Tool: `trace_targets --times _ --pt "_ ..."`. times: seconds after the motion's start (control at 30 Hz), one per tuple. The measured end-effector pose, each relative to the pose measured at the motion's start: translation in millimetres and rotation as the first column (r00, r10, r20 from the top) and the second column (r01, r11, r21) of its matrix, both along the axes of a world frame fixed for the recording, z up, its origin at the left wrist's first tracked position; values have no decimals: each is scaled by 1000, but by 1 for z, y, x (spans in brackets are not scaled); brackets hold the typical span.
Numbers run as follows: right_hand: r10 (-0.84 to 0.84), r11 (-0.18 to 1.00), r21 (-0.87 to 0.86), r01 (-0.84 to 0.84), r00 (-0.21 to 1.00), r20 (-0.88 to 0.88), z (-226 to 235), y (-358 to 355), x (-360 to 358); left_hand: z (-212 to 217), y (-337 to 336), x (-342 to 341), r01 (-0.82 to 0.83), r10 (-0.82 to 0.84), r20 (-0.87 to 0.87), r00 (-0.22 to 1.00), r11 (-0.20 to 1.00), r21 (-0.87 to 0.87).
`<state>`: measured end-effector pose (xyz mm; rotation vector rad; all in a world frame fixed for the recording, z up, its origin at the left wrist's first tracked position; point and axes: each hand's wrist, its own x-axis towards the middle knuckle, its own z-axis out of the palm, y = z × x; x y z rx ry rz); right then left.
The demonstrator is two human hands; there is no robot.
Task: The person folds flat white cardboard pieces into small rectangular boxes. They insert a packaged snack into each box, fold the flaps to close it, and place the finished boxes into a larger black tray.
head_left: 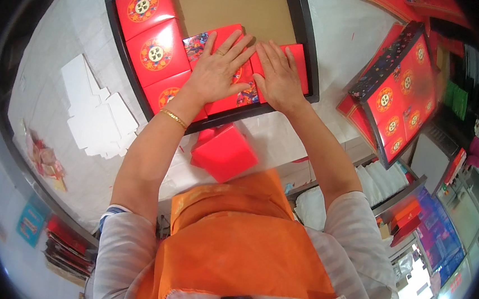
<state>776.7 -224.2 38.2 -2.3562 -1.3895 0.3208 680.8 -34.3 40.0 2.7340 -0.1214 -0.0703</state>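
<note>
A large black-rimmed tray box [313, 60] with a tan inner base lies at the top middle. Down its left side sit red square boxes [156, 52] with round floral medallions. My left hand [221, 69] lies with fingers spread on a red box with a patterned strip [194, 47], in the tray's near middle. Beside it my right hand [279, 77] rests flat, fingers stretched out, on another red box [301, 63] in the near right corner. Neither hand grips anything; the palms hide much of both boxes.
Plain red boxes [228, 153] sit between the tray and my orange apron [243, 245]. White cut card pieces [99, 110] lie on the left of the pale tabletop. A similar filled tray [392, 99] stands tilted at the right. Below it, an open drawer [380, 186] holds white bundles.
</note>
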Motion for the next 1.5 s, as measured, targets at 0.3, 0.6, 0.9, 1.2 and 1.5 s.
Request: trace_targets --times 0.3,0.6,0.9,1.2,1.5 --pt "-93 996 -17 93 995 23 15 -10 -10 28 -16 -40 -273 277 9 961 954 -126" --pt "-296 944 41 327 897 -328 48 -84 -128 52 -80 -249 -636 686 -51 726 641 -430" --pt "-210 869 -143 473 91 -973 7 -67 -184 -13 -126 -275 -760 409 -830 378 -375 -531" --pt "-275 846 -105 523 258 -926 80 -93 -155 61 -135 -229 -659 398 -756 520 -376 -651" --pt "-407 891 -296 345 314 -858 93 -64 10 36 -144 -160 -581 466 -476 746 107 -807"
